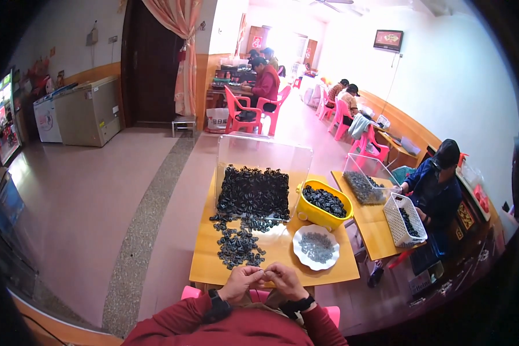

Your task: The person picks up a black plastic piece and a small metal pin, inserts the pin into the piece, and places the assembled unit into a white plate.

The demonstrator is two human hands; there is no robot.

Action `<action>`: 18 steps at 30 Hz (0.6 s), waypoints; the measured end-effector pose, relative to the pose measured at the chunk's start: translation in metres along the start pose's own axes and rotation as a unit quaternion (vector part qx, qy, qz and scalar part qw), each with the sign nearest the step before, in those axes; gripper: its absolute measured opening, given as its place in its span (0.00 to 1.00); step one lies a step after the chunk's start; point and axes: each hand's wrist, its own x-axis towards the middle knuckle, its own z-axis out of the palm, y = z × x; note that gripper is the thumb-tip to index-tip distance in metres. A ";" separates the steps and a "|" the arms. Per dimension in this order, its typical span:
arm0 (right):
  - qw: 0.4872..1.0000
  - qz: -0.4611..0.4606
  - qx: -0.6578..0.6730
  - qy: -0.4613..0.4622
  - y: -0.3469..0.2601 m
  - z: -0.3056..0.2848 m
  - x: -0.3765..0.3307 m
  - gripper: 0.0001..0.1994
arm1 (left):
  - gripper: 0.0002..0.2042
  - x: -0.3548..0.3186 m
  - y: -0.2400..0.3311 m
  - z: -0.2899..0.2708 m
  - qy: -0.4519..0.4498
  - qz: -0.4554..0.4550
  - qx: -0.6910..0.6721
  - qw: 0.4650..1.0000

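Note:
My left hand (242,284) and my right hand (286,282) meet at the near edge of the wooden table (205,265), fingertips pinched together. Whatever small piece they hold is too tiny to make out. Just beyond them lies a loose pile of small black plastic parts (239,247). It spreads from a clear plastic box (265,151) lying on its side, heaped with more black parts (254,193). To the right, a white scalloped plate (299,254) carries small grey translucent pieces (317,247). Behind the plate, a yellow tub (323,218) is filled with black parts (324,199).
At right, a co-worker (438,179) sits at a second table (380,242) bearing a white perforated basket (395,216) and a clear bin (366,184) of dark parts. Pink chairs (236,112) and other seated people are farther back. A chest freezer (92,112) stands at left.

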 end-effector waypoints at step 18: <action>0.975 0.104 0.185 0.071 0.000 0.024 -0.017 0.05 | 0.09 -0.005 -0.012 0.007 -0.031 -0.034 -0.060 0.997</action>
